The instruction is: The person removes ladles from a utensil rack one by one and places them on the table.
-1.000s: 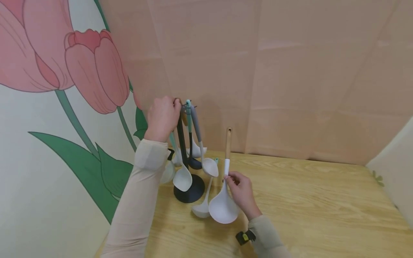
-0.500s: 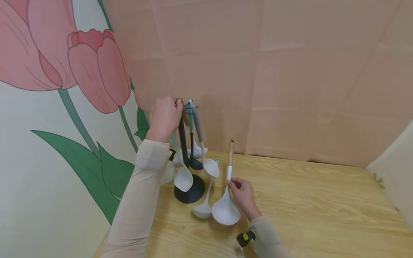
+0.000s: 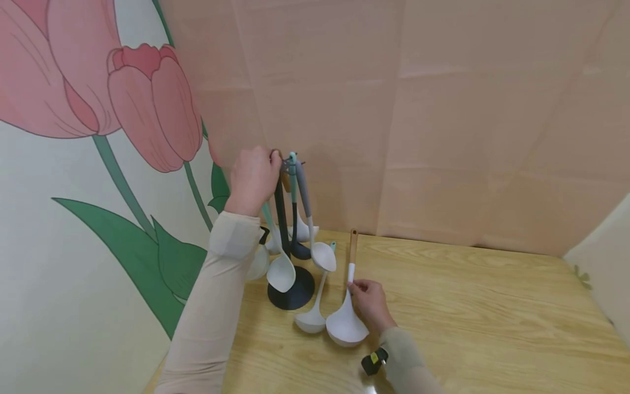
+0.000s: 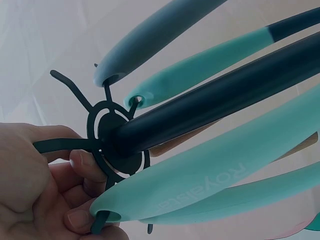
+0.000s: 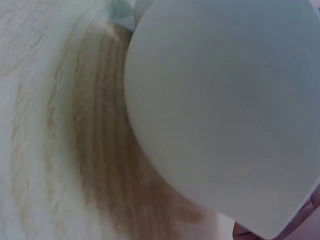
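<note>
My left hand grips the hooked top of a black utensil stand. In the left wrist view its fingers curl around the hook ring, beside the end of a mint handle. My right hand pinches the neck of a white ladle with a wooden handle end, low over the table to the right of the stand. The ladle's handle points toward the back wall. Its big pale bowl fills most of the right wrist view and covers most of the hand there.
Several ladles and spoons hang from the stand, including a grey-handled one and a white spoon. Another white ladle with a mint tip lies on the wooden table, left of the held one. A tulip-painted wall borders the left.
The held ladle's handle has tipped down toward the table, and its bowl has shifted slightly right. My right hand has lowered a little with it. My left hand keeps its hold on the stand.
</note>
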The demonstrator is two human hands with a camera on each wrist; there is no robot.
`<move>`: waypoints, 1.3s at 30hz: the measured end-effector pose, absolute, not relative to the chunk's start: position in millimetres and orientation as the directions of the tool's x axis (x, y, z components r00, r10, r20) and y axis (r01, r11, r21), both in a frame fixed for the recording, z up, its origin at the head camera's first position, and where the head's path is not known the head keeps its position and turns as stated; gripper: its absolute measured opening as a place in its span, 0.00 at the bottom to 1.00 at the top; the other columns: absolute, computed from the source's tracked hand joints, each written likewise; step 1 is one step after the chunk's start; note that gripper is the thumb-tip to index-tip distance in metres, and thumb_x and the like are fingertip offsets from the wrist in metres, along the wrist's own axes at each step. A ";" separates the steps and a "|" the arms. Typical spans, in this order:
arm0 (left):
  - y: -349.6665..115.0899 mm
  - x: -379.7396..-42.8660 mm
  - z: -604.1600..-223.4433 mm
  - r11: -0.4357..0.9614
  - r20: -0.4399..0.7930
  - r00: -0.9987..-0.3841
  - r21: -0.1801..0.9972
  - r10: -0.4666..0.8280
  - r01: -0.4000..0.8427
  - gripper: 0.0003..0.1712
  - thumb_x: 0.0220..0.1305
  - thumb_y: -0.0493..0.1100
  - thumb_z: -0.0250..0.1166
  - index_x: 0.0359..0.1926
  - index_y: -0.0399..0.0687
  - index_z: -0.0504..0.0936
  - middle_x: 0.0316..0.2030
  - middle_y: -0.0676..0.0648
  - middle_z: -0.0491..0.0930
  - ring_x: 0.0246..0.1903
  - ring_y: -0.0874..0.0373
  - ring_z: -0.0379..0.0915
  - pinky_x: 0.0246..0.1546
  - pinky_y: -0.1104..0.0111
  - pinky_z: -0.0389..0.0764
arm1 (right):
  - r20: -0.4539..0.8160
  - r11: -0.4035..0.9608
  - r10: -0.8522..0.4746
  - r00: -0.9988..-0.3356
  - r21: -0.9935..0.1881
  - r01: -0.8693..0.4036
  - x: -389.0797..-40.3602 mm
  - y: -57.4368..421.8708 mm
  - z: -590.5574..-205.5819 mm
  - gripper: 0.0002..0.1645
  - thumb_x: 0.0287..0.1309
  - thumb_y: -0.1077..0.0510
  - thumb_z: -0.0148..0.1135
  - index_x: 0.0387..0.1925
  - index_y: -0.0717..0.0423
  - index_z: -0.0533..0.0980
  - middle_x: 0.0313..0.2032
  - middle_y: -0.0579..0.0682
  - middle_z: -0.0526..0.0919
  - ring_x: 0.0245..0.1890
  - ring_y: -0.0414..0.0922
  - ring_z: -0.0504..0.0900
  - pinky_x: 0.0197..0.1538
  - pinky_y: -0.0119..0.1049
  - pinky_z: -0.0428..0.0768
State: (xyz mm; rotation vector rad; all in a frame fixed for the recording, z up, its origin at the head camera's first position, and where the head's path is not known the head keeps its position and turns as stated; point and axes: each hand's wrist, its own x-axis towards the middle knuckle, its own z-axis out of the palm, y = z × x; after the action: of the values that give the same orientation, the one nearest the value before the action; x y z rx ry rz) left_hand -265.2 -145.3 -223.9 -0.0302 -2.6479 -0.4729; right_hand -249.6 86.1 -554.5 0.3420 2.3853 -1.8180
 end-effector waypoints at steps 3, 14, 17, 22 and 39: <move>-145.3 -265.7 -223.4 0.940 0.429 -0.902 0.327 -0.056 0.097 0.27 0.79 0.50 0.46 0.24 0.44 0.78 0.21 0.45 0.75 0.22 0.51 0.72 0.23 0.63 0.71 | -0.243 0.262 0.104 -0.964 -0.929 0.263 -252.6 85.7 -561.2 0.16 0.68 0.57 0.60 0.47 0.68 0.81 0.36 0.54 0.81 0.37 0.46 0.76 0.36 0.32 0.74; -145.8 -265.0 -224.6 0.941 0.440 -0.896 0.322 -0.056 0.099 0.27 0.79 0.50 0.46 0.24 0.44 0.78 0.22 0.45 0.75 0.22 0.50 0.72 0.24 0.62 0.72 | -0.215 0.401 0.104 -0.971 -0.884 0.239 -258.0 84.9 -580.0 0.15 0.67 0.55 0.62 0.42 0.64 0.84 0.35 0.53 0.85 0.38 0.47 0.79 0.38 0.34 0.74; -145.7 -265.3 -224.8 0.940 0.440 -0.896 0.327 -0.058 0.100 0.26 0.79 0.50 0.46 0.24 0.44 0.78 0.22 0.45 0.75 0.23 0.50 0.72 0.24 0.62 0.72 | -0.213 0.421 0.105 -0.971 -0.876 0.237 -260.1 84.5 -582.1 0.15 0.67 0.55 0.61 0.42 0.63 0.84 0.34 0.52 0.84 0.36 0.46 0.78 0.37 0.34 0.74; -145.8 -265.9 -224.4 0.939 0.438 -0.897 0.330 -0.060 0.099 0.26 0.79 0.50 0.46 0.24 0.44 0.78 0.23 0.44 0.75 0.24 0.49 0.73 0.25 0.62 0.72 | -0.208 0.451 0.085 -0.975 -0.864 0.223 -259.4 85.9 -580.4 0.15 0.66 0.54 0.61 0.40 0.64 0.84 0.31 0.52 0.81 0.32 0.46 0.77 0.32 0.34 0.74; -144.7 -265.4 -221.4 0.949 0.410 -0.910 0.306 -0.055 0.080 0.26 0.79 0.50 0.45 0.25 0.44 0.77 0.24 0.44 0.76 0.25 0.49 0.73 0.26 0.61 0.72 | -0.287 0.517 -0.025 -0.958 -0.824 0.233 -249.4 92.7 -564.9 0.13 0.64 0.56 0.63 0.34 0.63 0.84 0.28 0.50 0.81 0.30 0.44 0.76 0.31 0.32 0.73</move>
State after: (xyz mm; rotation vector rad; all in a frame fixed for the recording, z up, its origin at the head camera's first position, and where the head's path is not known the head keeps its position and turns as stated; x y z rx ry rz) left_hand -265.4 -144.7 -221.4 -0.0175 -2.6786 -0.4440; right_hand -249.4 92.7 -564.9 0.1754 2.4977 -1.4155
